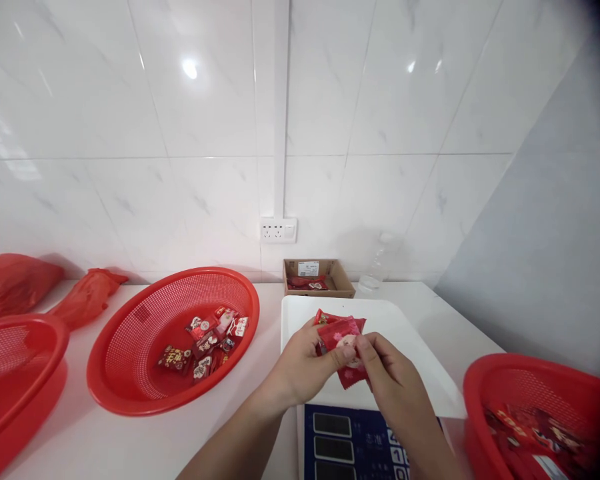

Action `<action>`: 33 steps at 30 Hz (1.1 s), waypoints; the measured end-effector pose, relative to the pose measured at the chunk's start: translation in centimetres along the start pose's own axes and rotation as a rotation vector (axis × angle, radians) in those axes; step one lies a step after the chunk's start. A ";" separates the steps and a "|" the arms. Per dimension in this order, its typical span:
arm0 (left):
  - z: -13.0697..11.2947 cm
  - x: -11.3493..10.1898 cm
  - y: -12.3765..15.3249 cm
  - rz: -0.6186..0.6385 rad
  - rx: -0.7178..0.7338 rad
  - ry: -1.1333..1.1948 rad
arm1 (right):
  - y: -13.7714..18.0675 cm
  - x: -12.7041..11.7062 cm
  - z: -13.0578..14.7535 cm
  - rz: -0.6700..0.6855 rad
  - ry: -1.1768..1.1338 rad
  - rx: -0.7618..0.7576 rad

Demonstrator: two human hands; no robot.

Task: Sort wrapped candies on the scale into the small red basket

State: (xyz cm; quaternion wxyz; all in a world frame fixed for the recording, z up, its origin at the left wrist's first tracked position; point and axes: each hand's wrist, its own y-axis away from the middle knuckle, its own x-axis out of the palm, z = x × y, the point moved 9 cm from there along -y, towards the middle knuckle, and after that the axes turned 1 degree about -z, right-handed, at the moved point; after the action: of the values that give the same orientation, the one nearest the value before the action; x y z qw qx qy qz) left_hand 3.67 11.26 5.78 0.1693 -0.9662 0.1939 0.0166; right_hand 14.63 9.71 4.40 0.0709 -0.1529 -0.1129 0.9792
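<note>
Hands meet just above the white weighing pan (400, 320) of a counter scale, whose blue display panel (337, 437) faces the person. The left hand (303, 363) and the right hand (393, 380) are both closed on a small bunch of red packets (341, 331), thumbs and fingertips pinching the wrappers from either side. The bunch sits between the two hands, held up off the pan. I cannot tell from here exactly how many packets are in it.

To the left of the scale a round red mesh basket (130, 393) rests on the white counter (95, 443), with a loose heap of printed red sweets (207, 343) on its right side. Another red basket (20, 380) sits at the far left edge, and a third one (510, 380) stands at the right, just beside the scale, with more red wrappers inside. Behind the pan, against the tiled wall, a shallow cardboard box (340, 283) holds a few red packs, and a clear bottle (377, 270) stands next to it. A white socket (279, 230) is fixed to the wall above the box. Two crumpled red plastic bags (87, 297) lie at the back left.
</note>
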 end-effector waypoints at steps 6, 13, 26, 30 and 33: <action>-0.3 -0.1 0.0 -0.025 0.033 0.013 | 0.1 -0.1 0.6 0.018 -0.029 -0.052; -0.4 0.4 0.1 -0.020 0.032 0.078 | -0.1 0.0 -0.4 0.049 -0.149 -0.010; -0.5 1.1 -0.1 0.112 0.036 -0.038 | -0.1 0.3 -0.1 0.057 0.004 -0.037; -0.6 1.0 0.0 0.092 0.052 -0.061 | -0.2 0.1 0.0 0.008 0.024 -0.037; -0.8 0.9 0.0 0.067 0.076 -0.060 | -0.1 -0.1 -0.2 -0.036 0.011 -0.011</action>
State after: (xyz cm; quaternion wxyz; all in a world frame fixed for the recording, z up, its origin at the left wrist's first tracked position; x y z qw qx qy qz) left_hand 4.43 10.66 6.40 0.2108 -0.9511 0.2216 0.0439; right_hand 14.78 9.84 4.25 0.0883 -0.1566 -0.1207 0.9763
